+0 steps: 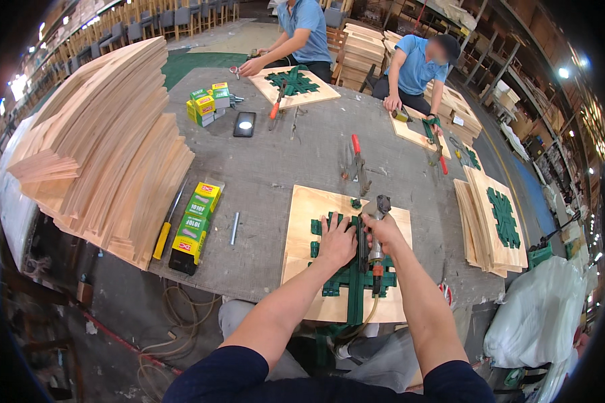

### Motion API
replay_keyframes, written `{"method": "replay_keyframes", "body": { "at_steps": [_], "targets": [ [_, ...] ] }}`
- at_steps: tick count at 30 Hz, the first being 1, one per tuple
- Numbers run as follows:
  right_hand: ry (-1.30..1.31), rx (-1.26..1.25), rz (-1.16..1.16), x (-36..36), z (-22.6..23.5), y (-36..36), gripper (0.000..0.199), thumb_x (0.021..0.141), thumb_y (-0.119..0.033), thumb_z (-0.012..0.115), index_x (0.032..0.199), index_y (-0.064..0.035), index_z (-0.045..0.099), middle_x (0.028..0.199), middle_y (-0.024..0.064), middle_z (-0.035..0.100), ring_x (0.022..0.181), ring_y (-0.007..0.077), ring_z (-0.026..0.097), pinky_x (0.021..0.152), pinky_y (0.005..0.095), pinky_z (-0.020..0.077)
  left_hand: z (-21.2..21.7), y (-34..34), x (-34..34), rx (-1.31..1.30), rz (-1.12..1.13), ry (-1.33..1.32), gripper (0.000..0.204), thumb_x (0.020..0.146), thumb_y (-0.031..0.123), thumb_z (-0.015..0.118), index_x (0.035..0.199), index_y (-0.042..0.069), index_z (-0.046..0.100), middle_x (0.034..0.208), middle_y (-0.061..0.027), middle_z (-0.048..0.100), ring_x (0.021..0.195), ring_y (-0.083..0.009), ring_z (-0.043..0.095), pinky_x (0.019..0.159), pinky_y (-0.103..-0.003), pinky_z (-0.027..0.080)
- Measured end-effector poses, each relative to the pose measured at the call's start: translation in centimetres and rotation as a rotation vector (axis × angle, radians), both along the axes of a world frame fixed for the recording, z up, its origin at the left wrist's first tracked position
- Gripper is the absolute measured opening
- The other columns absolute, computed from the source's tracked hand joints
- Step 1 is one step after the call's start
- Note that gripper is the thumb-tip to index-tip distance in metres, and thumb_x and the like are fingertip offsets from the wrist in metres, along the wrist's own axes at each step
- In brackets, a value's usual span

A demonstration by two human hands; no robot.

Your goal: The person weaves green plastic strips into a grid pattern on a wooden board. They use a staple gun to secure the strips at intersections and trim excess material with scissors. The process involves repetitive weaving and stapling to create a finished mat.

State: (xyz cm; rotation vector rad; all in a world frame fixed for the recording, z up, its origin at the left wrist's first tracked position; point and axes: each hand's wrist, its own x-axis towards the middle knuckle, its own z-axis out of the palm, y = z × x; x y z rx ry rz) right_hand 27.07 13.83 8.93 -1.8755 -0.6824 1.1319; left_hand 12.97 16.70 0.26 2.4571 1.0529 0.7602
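A square plywood board (pixel 302 201) lies at the table's near edge in front of me. Interlaced green webbing straps (pixel 353 285) cover its middle, with a long end running off the near edge. My left hand (pixel 339 243) rests palm down on the webbing, fingers spread. My right hand (pixel 385 232) is wrapped round a pneumatic staple gun (pixel 377 254), held over the webbing just right of my left hand. An air hose (pixel 372 310) trails from the gun's near end. The gun's nose and its contact with the strap are hard to make out.
Beyond the board lies a red-handled tool (pixel 357 151). Staple boxes (pixel 198 221), a yellow-handled screwdriver (pixel 161 240) and tall plywood stacks (pixel 107 148) stand left. A phone (pixel 245 124) lies farther back. Finished-looking boards (pixel 487 218) are stacked right. Two people in blue shirts (pixel 304 30) work across the table.
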Motion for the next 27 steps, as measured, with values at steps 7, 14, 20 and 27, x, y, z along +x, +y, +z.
{"method": "replay_keyframes", "body": {
  "at_steps": [7,14,20,27],
  "targets": [
    [-0.003,-0.009,0.015,-0.5,0.3,0.2,0.022,0.097,-0.024,0.071,0.106,-0.0081,0.060,0.076,0.0021,0.060,0.053,0.0127,0.054,0.045,0.0327,0.0456,-0.2,0.1,0.0,-0.017,0.007,-0.052,0.028,0.093,0.024,0.059,0.108,0.005,0.073,0.135,-0.0176,0.059,0.142,-0.0439,0.040,0.120,-0.068,0.020],
    [-0.051,-0.042,0.057,-1.0,0.2,0.0,0.024,0.097,-0.028,0.072,0.111,-0.0106,0.062,0.082,0.0034,0.062,0.055,0.0137,0.053,0.046,0.0327,0.0466,-0.4,0.3,0.0,-0.021,0.010,-0.090,0.029,0.092,0.025,0.059,0.107,0.005,0.074,0.135,-0.0169,0.058,0.141,-0.0435,0.041,0.120,-0.068,0.021],
    [-0.056,-0.023,-0.023,-1.3,0.3,-0.2,0.022,0.096,-0.025,0.073,0.106,-0.0097,0.060,0.078,0.0025,0.059,0.054,0.0136,0.052,0.046,0.0333,0.0459,-0.4,0.3,-0.1,-0.010,0.011,-0.082,0.029,0.091,0.025,0.060,0.106,0.005,0.075,0.135,-0.0165,0.059,0.141,-0.0425,0.041,0.120,-0.067,0.022],
    [-0.072,-0.049,-0.004,-0.4,0.5,-0.3,0.021,0.097,-0.024,0.072,0.102,-0.0100,0.057,0.075,0.0017,0.056,0.052,0.0134,0.051,0.043,0.0336,0.0444,-0.6,0.1,0.1,0.010,0.020,-0.109,0.027,0.089,0.022,0.062,0.105,0.004,0.076,0.131,-0.0156,0.062,0.137,-0.0419,0.045,0.119,-0.067,0.023]
  ]
}}
